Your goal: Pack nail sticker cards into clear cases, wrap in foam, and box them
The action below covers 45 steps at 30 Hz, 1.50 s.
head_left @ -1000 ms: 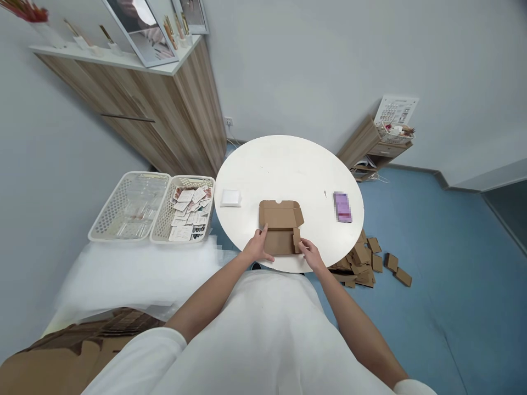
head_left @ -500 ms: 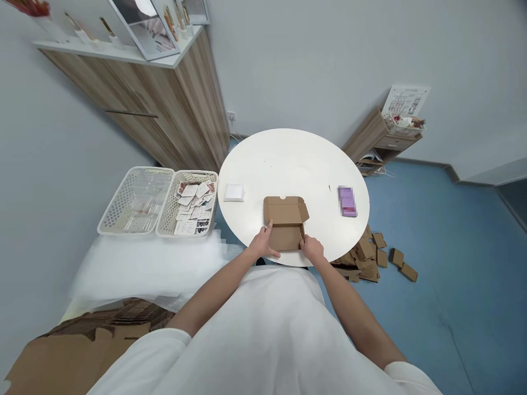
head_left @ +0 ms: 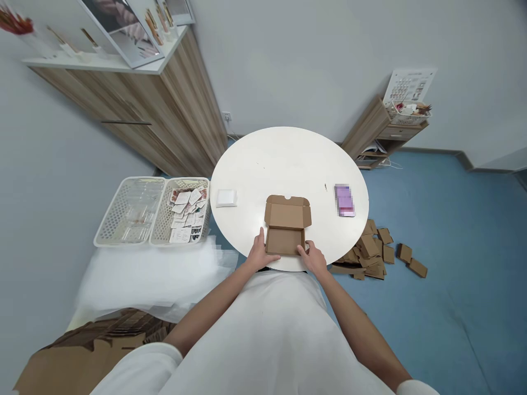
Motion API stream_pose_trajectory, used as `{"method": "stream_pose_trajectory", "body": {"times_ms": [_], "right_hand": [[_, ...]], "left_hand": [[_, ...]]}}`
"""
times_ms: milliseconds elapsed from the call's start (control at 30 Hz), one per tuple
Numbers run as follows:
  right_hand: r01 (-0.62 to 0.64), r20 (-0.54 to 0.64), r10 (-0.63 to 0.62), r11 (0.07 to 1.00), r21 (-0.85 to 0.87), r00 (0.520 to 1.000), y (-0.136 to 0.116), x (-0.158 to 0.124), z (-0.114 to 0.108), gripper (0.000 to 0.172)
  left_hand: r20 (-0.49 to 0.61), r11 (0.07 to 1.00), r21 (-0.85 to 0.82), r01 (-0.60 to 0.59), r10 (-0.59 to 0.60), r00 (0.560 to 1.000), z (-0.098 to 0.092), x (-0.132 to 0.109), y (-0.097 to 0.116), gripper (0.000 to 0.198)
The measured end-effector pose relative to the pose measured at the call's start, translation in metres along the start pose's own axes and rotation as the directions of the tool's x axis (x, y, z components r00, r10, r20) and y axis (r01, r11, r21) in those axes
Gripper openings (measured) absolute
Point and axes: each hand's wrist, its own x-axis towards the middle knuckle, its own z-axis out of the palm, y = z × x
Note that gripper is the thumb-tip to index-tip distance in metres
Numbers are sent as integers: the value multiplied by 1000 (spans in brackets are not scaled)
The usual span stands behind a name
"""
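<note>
A brown cardboard box (head_left: pixel 285 241) lies on the white oval table (head_left: pixel 284 153) near its front edge. Its lid stands unfolded toward the far side, with side flaps and a notch at the top, and the tray part looks empty. At the front left corner is my left hand (head_left: pixel 258 255), its fingers stretched along the left wall and its thumb along the front edge. My right hand (head_left: pixel 315 259) grips the front right corner, thumb at the front and fingers at the right wall.
A white packet (head_left: pixel 226 198) lies at the table's left, a purple pack (head_left: pixel 345 199) at its right. Two white baskets (head_left: pixel 154 244) hold clear plastic pieces and printed cards. Small cardboard boxes (head_left: pixel 368 247) are piled on the blue floor. Flat cardboard (head_left: pixel 74 356) lies at lower left.
The box's side walls now stand more upright and its lid has squared up. My left fingers have straightened along the left wall. The whole view has shifted slightly.
</note>
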Motion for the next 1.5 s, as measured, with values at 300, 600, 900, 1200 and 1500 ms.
{"method": "stream_pose_trajectory", "body": {"times_ms": [300,600,900,1200,1500], "right_hand": [[144,105,-185,939,313,977,17,16,-12,58],[279,-32,-296,851,444,955,37,61,-24,66],[301,8,-348,821,485,937,36,70,-27,67],[270,-14,-308,811,519,951,42,64,-25,76],[369,-450,-87,718,590,889,21,47,-30,55]], "left_hand": [[-49,895,-439,82,-115,992,20,12,16,65],[-20,839,-536,95,-126,992,25,34,56,66],[-52,833,-528,168,-229,972,29,42,51,81],[-78,866,-480,141,-203,976,31,31,33,82],[-320,881,-404,247,-390,863,-25,22,1,46]]}}
